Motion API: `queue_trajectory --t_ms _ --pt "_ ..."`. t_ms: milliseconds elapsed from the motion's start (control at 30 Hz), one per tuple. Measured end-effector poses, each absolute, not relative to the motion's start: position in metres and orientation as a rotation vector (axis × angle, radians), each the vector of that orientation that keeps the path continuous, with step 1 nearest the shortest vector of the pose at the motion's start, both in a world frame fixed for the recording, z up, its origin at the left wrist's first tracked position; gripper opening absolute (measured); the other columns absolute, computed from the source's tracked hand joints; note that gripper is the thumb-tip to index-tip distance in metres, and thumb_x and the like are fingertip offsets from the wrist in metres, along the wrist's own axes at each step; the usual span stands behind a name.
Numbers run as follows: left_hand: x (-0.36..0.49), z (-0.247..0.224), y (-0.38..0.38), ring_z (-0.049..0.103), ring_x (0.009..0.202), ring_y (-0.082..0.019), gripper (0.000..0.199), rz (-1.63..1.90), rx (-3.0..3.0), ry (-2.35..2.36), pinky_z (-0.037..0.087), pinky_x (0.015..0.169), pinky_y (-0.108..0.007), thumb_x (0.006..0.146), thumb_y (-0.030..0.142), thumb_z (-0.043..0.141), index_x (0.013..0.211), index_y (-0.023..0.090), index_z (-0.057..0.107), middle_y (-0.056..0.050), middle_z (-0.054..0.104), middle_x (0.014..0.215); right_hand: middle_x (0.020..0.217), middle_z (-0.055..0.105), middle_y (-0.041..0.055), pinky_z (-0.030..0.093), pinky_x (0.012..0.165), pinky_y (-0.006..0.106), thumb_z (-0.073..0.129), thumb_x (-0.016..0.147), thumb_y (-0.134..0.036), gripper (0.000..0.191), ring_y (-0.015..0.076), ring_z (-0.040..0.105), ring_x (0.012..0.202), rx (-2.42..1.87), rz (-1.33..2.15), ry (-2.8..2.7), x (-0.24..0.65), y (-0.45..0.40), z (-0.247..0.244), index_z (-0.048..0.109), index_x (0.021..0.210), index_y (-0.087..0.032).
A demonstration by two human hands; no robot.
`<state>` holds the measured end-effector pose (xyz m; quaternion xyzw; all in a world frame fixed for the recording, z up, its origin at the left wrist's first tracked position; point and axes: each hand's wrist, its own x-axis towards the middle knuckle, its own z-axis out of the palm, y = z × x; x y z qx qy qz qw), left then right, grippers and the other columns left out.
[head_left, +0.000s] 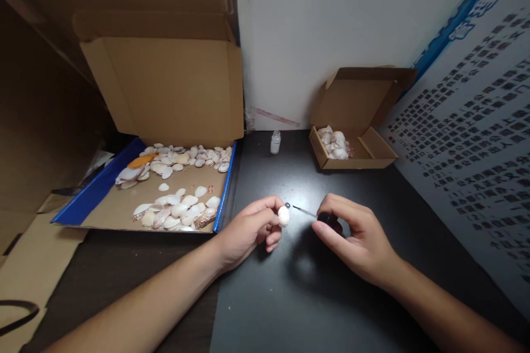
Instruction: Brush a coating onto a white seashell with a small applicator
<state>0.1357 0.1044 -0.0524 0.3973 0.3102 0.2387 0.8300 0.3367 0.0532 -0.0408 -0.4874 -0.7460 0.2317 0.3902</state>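
Near the middle of the dark tabletop, my left hand pinches a small white ribbed seashell between thumb and fingers. My right hand is closed around the dark cap of a small applicator brush. The brush's thin stem points left, its dark tip a short way from the shell and apart from it. Just beyond the shell lies a small dark ring-like piece; whether it touches the shell I cannot tell. A small clear glass bottle with a label stands uncapped farther back.
On the left, a large open cardboard box with blue sides holds many loose shells in two groups. A smaller open cardboard box at the back right holds white shells. A white wall rises behind, and a printed sheet borders the right.
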Motion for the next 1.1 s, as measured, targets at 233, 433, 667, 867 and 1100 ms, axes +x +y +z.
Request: queue_trajectory --t_ms 233,433,667,867,1100 --pt "0.1361 -0.0528 0.1057 0.037 0.048 -0.005 0.014 0.507 0.836 0.656 0.032 0.047 -0.020 0.073 0.018 0.055 0.082 0.017 0.044 0.004 0.043 0.065 0.067 0.048 0.0000 0.034 0.057 0.029 0.050 0.094 -0.030 0.023 0.0140 0.045 0.060 -1.172 0.651 -1.913 0.3378 0.0533 -0.0415 0.051 0.074 -0.019" --pt "0.1363 -0.0511 0.1049 0.038 0.048 -0.005 0.011 0.509 0.845 0.663 0.033 0.047 -0.020 0.074 0.017 0.054 0.079 0.017 0.044 0.005 0.041 0.063 0.069 0.049 0.0008 0.034 0.059 0.029 0.045 0.097 -0.031 0.026 0.0146 0.046 0.062 -1.140 0.691 -1.902 0.3381 0.0522 -0.0415 0.052 0.075 -0.018" --pt "0.1354 -0.0542 0.1061 0.041 0.047 -0.005 0.007 0.528 0.855 0.650 0.034 0.046 -0.019 0.076 0.017 0.053 0.078 0.016 0.046 0.004 0.045 0.066 0.067 0.046 -0.0009 0.031 0.056 0.027 0.053 0.093 -0.028 0.023 0.0129 0.043 0.060 -1.199 0.635 -1.898 0.3383 0.0529 -0.0431 0.049 0.073 -0.018" --pt "0.1350 -0.0546 0.1061 0.042 0.048 -0.005 0.006 0.526 0.857 0.654 0.034 0.047 -0.019 0.076 0.015 0.052 0.078 0.016 0.046 0.004 0.044 0.064 0.068 0.048 -0.0003 0.033 0.058 0.028 0.048 0.096 -0.030 0.024 0.0134 0.044 0.061 -1.133 0.699 -1.922 0.3388 0.0520 -0.0435 0.051 0.075 -0.018" --pt "0.1347 -0.0539 0.1064 0.044 0.046 -0.005 0.006 0.525 0.851 0.660 0.034 0.045 -0.018 0.076 0.016 0.052 0.078 0.016 0.046 0.003 0.046 0.067 0.068 0.048 -0.0004 0.033 0.058 0.027 0.045 0.097 -0.030 0.025 0.0134 0.044 0.061 -1.121 0.712 -1.901 0.3383 0.0520 -0.0442 0.050 0.075 -0.018"
